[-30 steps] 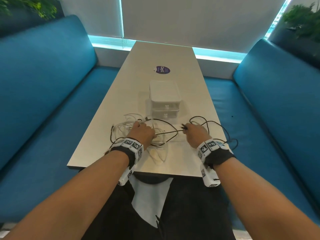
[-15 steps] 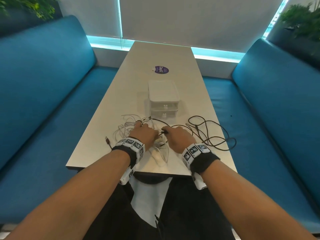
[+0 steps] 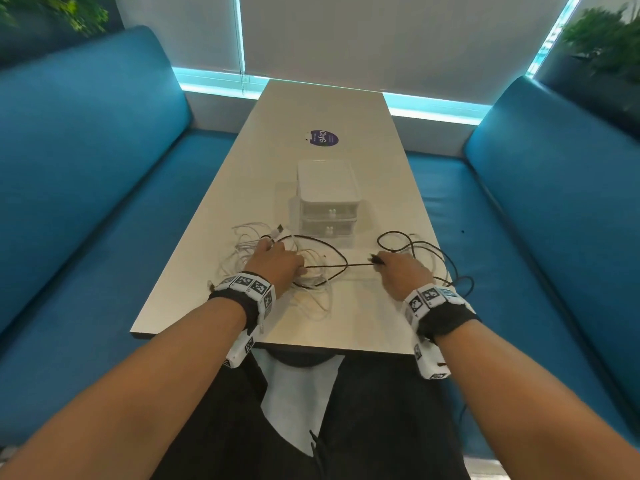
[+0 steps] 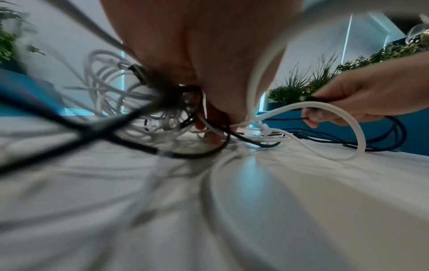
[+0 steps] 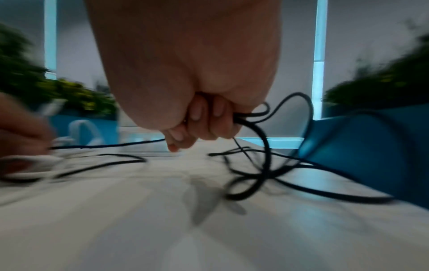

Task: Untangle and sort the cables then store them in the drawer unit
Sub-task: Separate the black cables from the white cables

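Black cable (image 3: 332, 268) stretching taut between right hand (image 3: 401, 271), pinching it, and left hand (image 3: 275, 265), pressing down white cable tangle (image 3: 249, 251).

- Our left hand (image 3: 275, 263) rests knuckles-up, fingers curled down into the cables (image 3: 277, 271).
- Our right hand (image 3: 403, 271) pinches a black cable (image 3: 341, 266), forearm stretched forward, apart from the left.

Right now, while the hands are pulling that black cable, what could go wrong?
The black cable runs taut from the right hand into the white cables under the left hand; pulling harder could tighten the knot. Its loops lie at the table edge and might slide off.
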